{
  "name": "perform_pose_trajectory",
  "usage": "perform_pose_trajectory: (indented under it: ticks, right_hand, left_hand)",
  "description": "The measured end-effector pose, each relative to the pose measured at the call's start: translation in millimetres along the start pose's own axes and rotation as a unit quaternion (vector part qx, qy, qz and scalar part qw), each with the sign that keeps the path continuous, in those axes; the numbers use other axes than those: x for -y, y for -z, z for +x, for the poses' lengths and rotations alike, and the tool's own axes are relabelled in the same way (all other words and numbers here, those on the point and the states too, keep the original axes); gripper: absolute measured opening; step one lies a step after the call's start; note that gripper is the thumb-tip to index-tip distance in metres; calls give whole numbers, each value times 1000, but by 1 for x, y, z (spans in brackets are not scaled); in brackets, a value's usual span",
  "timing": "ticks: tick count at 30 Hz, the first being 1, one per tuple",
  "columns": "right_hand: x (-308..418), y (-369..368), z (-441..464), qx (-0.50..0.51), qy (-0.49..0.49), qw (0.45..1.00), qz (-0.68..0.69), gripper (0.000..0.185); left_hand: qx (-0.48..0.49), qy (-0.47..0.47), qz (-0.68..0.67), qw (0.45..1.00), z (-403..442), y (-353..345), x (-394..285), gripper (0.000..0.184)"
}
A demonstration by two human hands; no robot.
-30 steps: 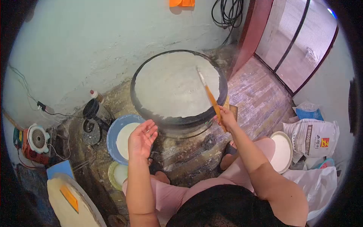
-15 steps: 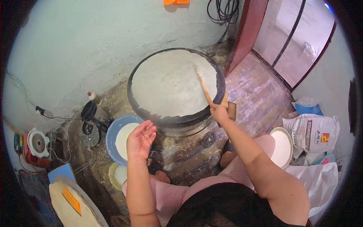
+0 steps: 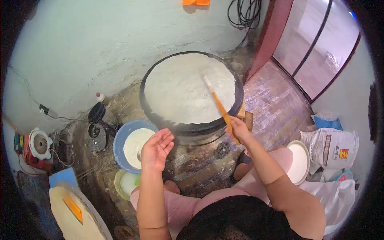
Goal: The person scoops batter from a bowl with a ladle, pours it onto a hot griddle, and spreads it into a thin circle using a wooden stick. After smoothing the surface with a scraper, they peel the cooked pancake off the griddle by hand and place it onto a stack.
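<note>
My right hand [image 3: 239, 131] is closed around the orange-brown handle of a long flat spreader [image 3: 219, 105]. Its whitish tip lies over a thin pale batter layer [image 3: 184, 90], which covers most of a large round black griddle [image 3: 147, 106]. A dark rim shows around the layer, with ragged edges at the front. My left hand [image 3: 157, 150] is palm up with its fingers apart and holds nothing. Just left of that hand, and partly behind it, stands a blue basin [image 3: 119, 146] with creamy liquid [image 3: 136, 142] inside.
A green-rimmed bowl [image 3: 121, 186] sits below the basin. At the lower left is a stack of pale round sheets [image 3: 76, 216] bearing an orange piece. A bowl of white powder or liquid [image 3: 297, 162] and a printed sack [image 3: 334, 148] are at right.
The spreader's tip has moved slightly left on the griddle, and its flat face has turned. My left hand has shifted a little to the right, still open. The view has shifted slightly.
</note>
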State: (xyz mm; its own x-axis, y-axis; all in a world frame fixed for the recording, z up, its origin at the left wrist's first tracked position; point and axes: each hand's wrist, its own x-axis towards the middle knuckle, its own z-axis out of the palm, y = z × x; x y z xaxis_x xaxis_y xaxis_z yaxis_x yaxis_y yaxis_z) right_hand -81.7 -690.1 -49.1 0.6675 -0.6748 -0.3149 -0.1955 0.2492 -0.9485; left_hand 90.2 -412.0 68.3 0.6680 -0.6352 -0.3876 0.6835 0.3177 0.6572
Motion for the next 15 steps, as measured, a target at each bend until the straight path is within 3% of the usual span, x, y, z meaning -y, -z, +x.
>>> perform_pose_trajectory:
  ticks: [1, 3, 5, 9, 15]
  right_hand:
    - [3, -7, 0, 60, -15, 997, -36, 34]
    - [11, -24, 7, 75, -23, 994, -82, 36]
    - [32, -50, 7, 122, -7, 992, -11, 41]
    - [50, -81, 34, 141, -15, 990, -22, 49]
    - [53, -116, 75, 134, -24, 990, -32, 42]
  left_hand:
    - [-4, -4, -2, 1000, 0, 0, 0, 29]
    - [8, 4, -2, 1000, 0, 0, 2, 29]
    - [0, 1, -10, 1000, 1, 0, 3, 30]
    - [-7, -4, 2, 1000, 5, 2, 0, 30]
    - [-19, -15, 10, 1000, 2, 1, -6, 28]
